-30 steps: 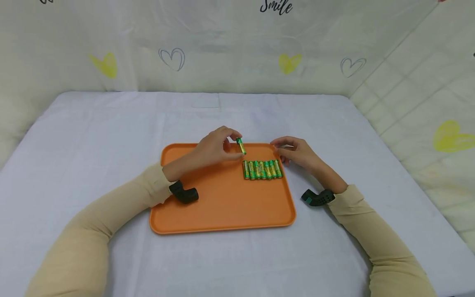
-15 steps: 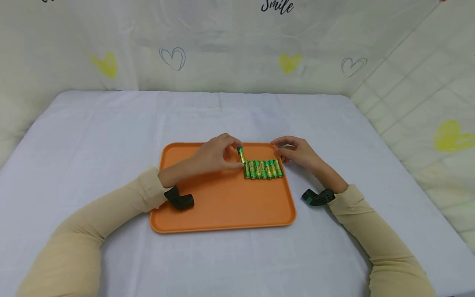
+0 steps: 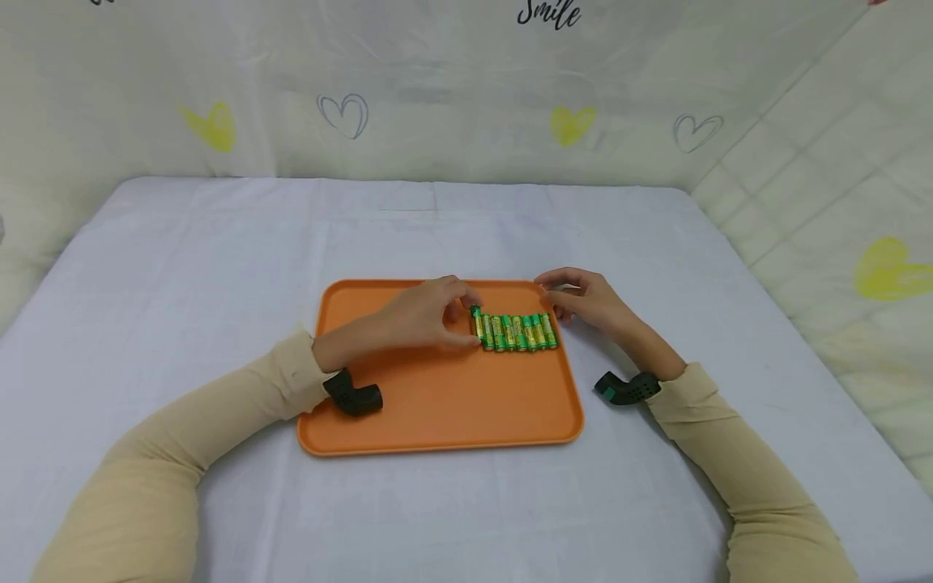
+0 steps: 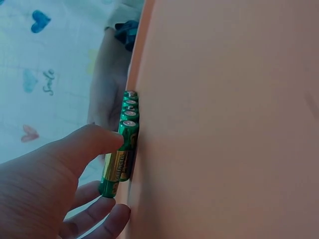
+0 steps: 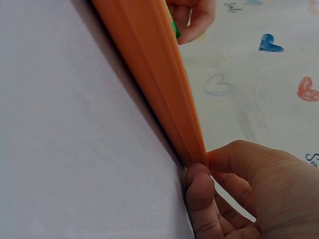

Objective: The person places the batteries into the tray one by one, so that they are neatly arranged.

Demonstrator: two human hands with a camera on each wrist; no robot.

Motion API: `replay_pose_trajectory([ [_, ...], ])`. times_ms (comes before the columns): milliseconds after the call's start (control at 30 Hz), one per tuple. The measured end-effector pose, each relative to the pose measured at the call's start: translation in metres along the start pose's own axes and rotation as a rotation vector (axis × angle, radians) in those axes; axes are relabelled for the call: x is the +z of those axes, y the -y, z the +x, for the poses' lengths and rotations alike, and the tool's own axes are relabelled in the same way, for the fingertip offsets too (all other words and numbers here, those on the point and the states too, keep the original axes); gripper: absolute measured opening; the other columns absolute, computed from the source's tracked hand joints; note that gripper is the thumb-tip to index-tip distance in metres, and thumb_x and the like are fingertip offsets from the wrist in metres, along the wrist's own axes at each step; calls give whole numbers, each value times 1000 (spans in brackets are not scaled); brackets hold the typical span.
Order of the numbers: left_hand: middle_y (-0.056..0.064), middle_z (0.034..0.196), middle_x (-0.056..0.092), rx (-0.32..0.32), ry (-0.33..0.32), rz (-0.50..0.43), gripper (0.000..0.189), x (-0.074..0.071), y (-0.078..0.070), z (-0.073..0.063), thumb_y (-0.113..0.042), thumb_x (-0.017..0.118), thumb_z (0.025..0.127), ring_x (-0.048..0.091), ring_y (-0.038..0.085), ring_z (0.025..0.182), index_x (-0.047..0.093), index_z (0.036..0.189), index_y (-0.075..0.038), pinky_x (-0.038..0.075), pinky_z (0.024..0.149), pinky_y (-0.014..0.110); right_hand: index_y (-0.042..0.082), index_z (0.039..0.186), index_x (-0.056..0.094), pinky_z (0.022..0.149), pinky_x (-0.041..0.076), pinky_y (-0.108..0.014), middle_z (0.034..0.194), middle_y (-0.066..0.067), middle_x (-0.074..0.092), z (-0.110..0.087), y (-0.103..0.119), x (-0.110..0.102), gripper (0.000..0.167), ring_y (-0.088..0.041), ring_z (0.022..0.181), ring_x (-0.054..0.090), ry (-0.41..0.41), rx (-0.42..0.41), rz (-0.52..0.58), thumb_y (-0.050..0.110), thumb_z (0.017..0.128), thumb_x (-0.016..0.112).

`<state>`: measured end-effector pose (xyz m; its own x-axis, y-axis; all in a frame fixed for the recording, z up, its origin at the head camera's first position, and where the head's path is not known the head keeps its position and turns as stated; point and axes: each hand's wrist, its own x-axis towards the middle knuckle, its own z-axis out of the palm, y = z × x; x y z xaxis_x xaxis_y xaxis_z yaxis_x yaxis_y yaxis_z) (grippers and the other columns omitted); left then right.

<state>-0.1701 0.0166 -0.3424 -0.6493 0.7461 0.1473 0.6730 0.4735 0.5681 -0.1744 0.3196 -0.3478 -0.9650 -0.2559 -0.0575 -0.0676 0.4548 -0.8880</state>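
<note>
My left hand (image 3: pixel 423 316) pinches a green and gold battery (image 3: pixel 477 322) between thumb and fingers at the left end of a row of batteries (image 3: pixel 516 333). In the left wrist view the held battery (image 4: pixel 115 167) tilts against the end of the row, its lower end near my fingertips. The row lies side by side on an orange tray (image 3: pixel 445 409), towards its far right corner. My right hand (image 3: pixel 583 298) grips that corner; the right wrist view has thumb and fingers at the tray's rim (image 5: pixel 164 79).
A white cloth (image 3: pixel 466 518) covers the table beneath the tray. Behind stands a pale hanging sheet (image 3: pixel 452 89) with drawn hearts. Each wrist bears a dark camera mount, a left one (image 3: pixel 353 395) over the tray and a right one (image 3: pixel 627 389) beside it.
My left hand has brought the battery down and towards me, from above the row to its left end. My right hand stays at the tray's corner.
</note>
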Motion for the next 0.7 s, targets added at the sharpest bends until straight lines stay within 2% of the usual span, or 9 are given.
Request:
replay_pose_trajectory([
  [233,1,111,61,32,22,4,47,1,0,0,-33,77,84,56,12,90,62,123,-11,48,79,27,0,128,58,59,49,-23,113,-7,61,0,1,-1,36,-10,67,56,4,-1,-3,16,96,62],
  [533,2,109,59,13,62,16,49,3,-2,0,-36,76,85,55,13,92,61,124,-11,47,81,27,-3,129,57,59,48,-23,119,-19,58,-2,2,-2,36,-9,67,55,15,-2,1,15,98,60],
  [600,2,110,59,15,70,3,49,3,-2,1,-36,75,85,54,13,91,61,125,-10,47,81,27,-3,129,57,59,48,-23,119,-18,57,-3,1,-2,36,-9,67,55,14,2,-4,15,98,60],
  [700,3,113,59,8,74,-64,51,3,-1,2,-36,74,86,55,13,91,59,127,-9,47,82,27,-1,129,57,59,48,-23,115,-14,59,-3,0,-2,36,-10,68,55,9,12,-17,17,98,60],
])
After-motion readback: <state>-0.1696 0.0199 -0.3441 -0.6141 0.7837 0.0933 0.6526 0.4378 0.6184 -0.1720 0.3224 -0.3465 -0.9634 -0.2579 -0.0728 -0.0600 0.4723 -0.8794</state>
